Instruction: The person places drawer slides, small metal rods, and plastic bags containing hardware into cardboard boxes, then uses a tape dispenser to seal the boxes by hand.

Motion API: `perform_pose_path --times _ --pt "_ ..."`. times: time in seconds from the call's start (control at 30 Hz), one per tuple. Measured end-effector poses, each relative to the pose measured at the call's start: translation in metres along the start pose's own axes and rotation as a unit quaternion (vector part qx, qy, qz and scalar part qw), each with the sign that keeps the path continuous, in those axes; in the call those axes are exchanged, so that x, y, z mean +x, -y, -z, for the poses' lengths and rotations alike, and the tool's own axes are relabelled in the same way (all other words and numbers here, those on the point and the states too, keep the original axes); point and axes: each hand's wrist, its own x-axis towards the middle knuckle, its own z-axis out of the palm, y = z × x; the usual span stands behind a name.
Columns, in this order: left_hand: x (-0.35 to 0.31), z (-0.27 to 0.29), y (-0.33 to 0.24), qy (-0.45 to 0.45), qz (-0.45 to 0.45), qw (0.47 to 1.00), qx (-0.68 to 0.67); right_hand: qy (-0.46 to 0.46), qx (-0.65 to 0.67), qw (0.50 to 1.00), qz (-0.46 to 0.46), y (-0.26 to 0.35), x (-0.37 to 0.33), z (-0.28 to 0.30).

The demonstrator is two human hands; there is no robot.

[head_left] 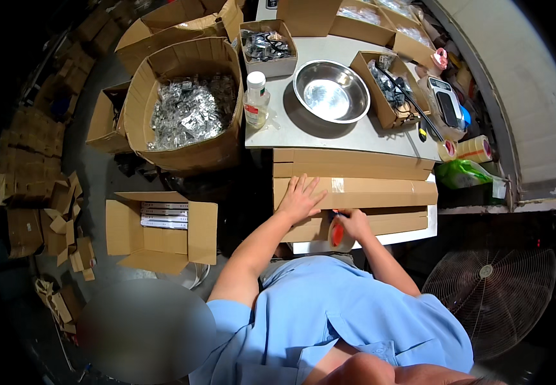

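A long flat cardboard box (380, 191) lies across the near side of the white table, its flaps spread toward the far and near sides. My left hand (300, 199) rests on its left part, fingers spread, holding nothing. A short strip of clear tape (337, 185) crosses the upper panel near the middle. At the near edge, my right hand (355, 224) is closed around a tape dispenser (337, 235) with a red centre. Part of the dispenser is hidden under my fingers. It is against the box's near flap.
Beyond the box stand a steel bowl (332, 92), a bottle (256, 99) and small boxes of parts (390, 90). A large carton (138, 128) of clear packets is at left, with an open carton (116, 228) below. Tape rolls (474, 149) and a fan (486, 301) are at right.
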Motion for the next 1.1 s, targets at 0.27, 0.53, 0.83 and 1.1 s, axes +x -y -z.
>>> perform_pose_path --times 0.27,0.53,0.83,1.1 --pt "0.057 0.002 -0.043 0.158 0.045 0.986 -0.002 -0.043 -0.128 0.991 -0.006 0.019 -0.014 0.075" --pt "0.065 -0.028 -0.083 0.074 0.135 0.986 0.069 -0.155 -0.366 0.899 0.183 -0.050 0.041 0.044" --pt "0.000 -0.065 -0.097 -0.462 0.573 0.625 -0.261 0.288 -0.010 0.858 0.426 0.046 0.181 -0.022" --pt "0.027 -0.056 -0.093 -0.521 0.643 0.474 -0.302 0.474 -0.012 0.818 0.325 0.081 0.164 -0.061"
